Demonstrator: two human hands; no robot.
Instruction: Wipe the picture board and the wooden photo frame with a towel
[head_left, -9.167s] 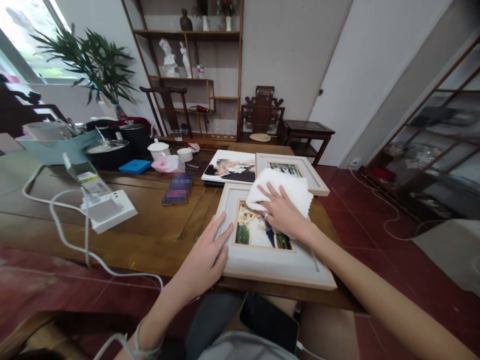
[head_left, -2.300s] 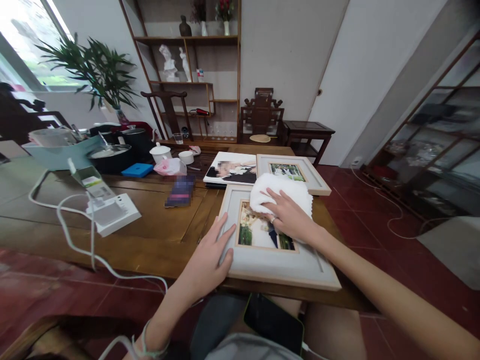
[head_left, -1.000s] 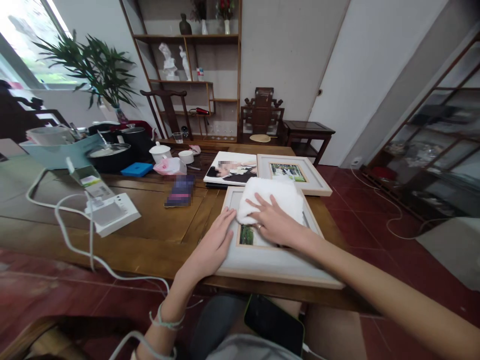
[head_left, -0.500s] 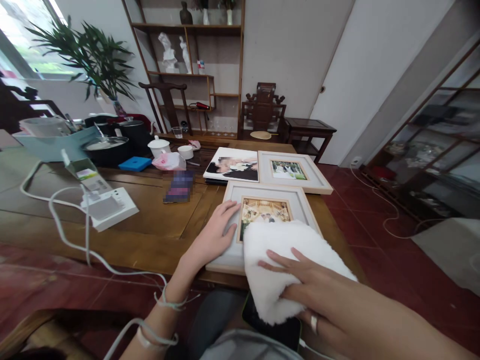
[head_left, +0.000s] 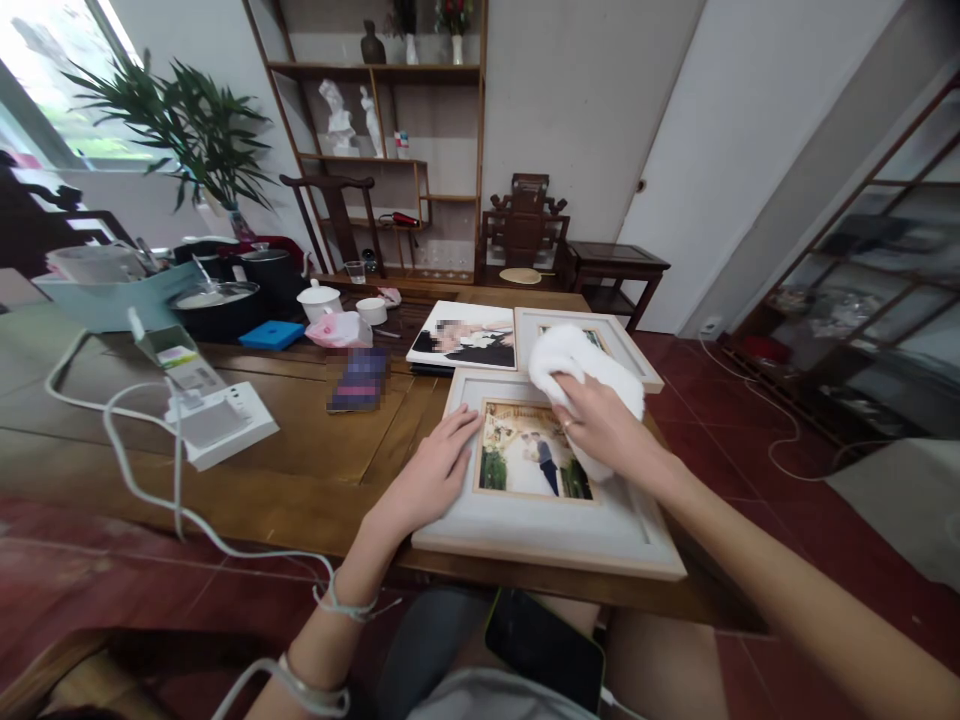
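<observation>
A white-framed photo (head_left: 525, 520) lies flat at the near edge of the wooden table (head_left: 315, 450). My left hand (head_left: 431, 475) rests open and flat on the frame's left border. My right hand (head_left: 611, 430) is closed on a fluffy white cloth (head_left: 574, 362) and holds it over the frame's upper right part. A second framed photo (head_left: 634, 358) lies just behind, partly hidden by the cloth. An unframed photo print (head_left: 465, 335) lies beside that one.
On the table's left stand a white power strip (head_left: 221, 420) with cables, a blue box (head_left: 271, 334), pots, cups and a pink bag (head_left: 341, 328). A dark phone (head_left: 544, 645) rests on my lap. Shelves, chairs and a potted plant (head_left: 184, 125) stand behind.
My right hand has carried the cloth from the frame's near edge by my lap back up to its upper right part. The left hand stays on the frame's left border.
</observation>
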